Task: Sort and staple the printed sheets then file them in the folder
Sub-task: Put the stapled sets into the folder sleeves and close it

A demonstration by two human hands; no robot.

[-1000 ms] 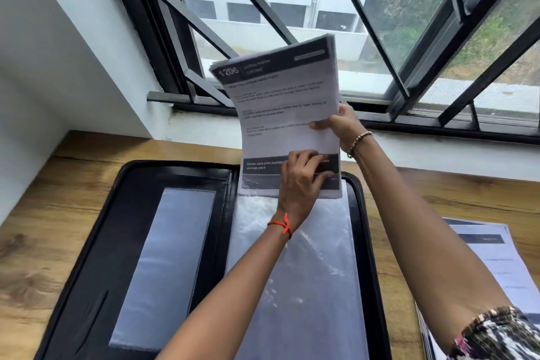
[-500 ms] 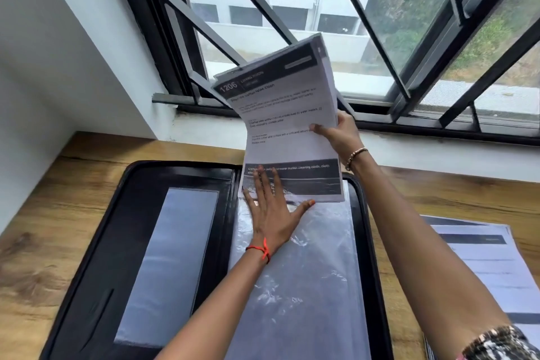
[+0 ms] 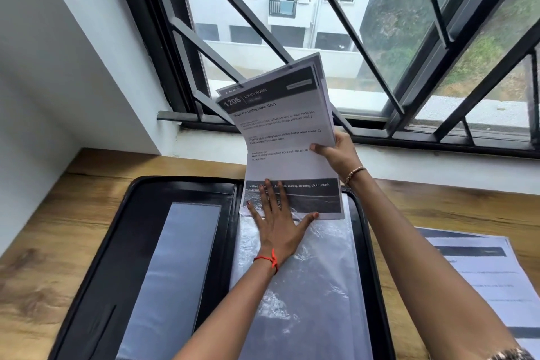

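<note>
A black folder (image 3: 87,260) lies open on the wooden desk, with a clear plastic sleeve (image 3: 306,295) on its right half. A set of printed sheets (image 3: 286,137) headed "1206 Living Room" stands upright at the sleeve's top edge, its bottom end at the sleeve mouth. My right hand (image 3: 336,152) grips the sheets by their right edge. My left hand (image 3: 277,219) lies flat with spread fingers on the sleeve top, its fingertips over the sheets' lower dark band.
More printed sheets (image 3: 491,278) lie on the desk at the right, beside the folder. A barred window (image 3: 321,38) and its sill run along the desk's far edge. A white wall stands on the left.
My left hand went from curled over the sheets' bottom edge to flat and spread on the sleeve top. The sheets tilted slightly and their lower end moved down toward the sleeve.
</note>
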